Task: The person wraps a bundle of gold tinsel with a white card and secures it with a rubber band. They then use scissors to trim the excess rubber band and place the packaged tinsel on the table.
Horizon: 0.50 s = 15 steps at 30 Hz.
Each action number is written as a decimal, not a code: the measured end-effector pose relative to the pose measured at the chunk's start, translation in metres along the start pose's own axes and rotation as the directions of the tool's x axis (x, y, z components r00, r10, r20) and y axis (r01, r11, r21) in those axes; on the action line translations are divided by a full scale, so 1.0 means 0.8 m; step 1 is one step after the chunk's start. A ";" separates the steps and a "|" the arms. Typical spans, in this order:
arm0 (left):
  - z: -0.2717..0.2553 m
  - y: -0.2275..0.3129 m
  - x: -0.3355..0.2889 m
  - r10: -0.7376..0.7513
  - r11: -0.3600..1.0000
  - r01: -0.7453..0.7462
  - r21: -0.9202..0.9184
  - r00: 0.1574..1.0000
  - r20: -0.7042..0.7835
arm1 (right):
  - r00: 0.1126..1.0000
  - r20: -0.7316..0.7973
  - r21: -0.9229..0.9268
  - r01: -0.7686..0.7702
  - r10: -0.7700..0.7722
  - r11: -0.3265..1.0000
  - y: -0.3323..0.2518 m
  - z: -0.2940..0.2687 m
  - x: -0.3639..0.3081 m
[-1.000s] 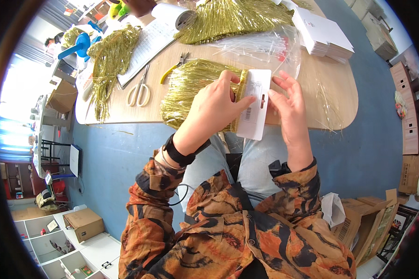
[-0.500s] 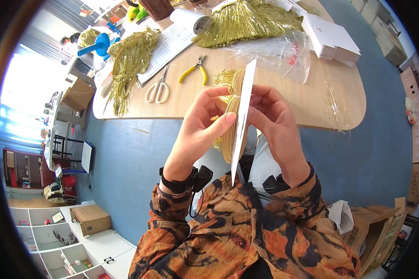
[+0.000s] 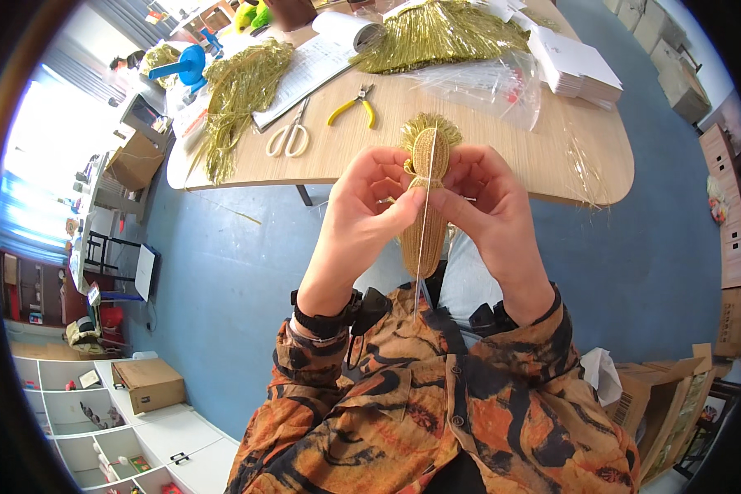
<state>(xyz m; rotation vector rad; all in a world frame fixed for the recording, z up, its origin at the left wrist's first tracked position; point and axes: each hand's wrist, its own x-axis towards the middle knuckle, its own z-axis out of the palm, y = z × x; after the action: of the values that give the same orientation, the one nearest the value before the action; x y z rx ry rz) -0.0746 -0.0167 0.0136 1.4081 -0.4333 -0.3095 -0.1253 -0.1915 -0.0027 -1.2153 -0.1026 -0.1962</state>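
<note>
Over the near table edge, both hands hold up a flattened bundle of gold braided trim (image 3: pixel 411 247), pinched in at its middle. A thin white card (image 3: pixel 421 243) stands edge-on along the bundle, so only its narrow rim shows. My left hand (image 3: pixel 361 210) is closed on the bundle's left side, thumb pressed near the pinched middle. Closed too, my right hand (image 3: pixel 500 216) grips the card and bundle from the right with thumb and fingers. Shiny gold tinsel fringe (image 3: pixel 420 123) fans out behind the top of the bundle.
On the wooden table (image 3: pixel 486 169) lie white-handled scissors (image 3: pixel 289 138), yellow-handled pliers (image 3: pixel 356 107), a tinsel bunch (image 3: pixel 243 95), a larger tinsel heap (image 3: pixel 445 37), a clear plastic bag (image 3: pixel 502 86) and stacked white cards (image 3: pixel 572 64). Cardboard boxes (image 3: pixel 659 387) stand on the floor at the right.
The card has turned from slightly slanted to almost fully edge-on, showing more of the braided bundle and tinsel. Both hands keep their hold. The view has shifted a little.
</note>
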 end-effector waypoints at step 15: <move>0.036 0.008 -0.052 0.000 0.997 0.012 -0.080 0.988 0.152 | 0.999 -0.006 0.179 -0.044 0.046 0.983 -0.031 -0.012 -0.056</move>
<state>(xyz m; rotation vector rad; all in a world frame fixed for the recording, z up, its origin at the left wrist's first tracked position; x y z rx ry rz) -0.1252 -0.0217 0.0184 1.3120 -0.5356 -0.4370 -0.1746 -0.2048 0.0086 -1.0368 -0.0815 -0.1504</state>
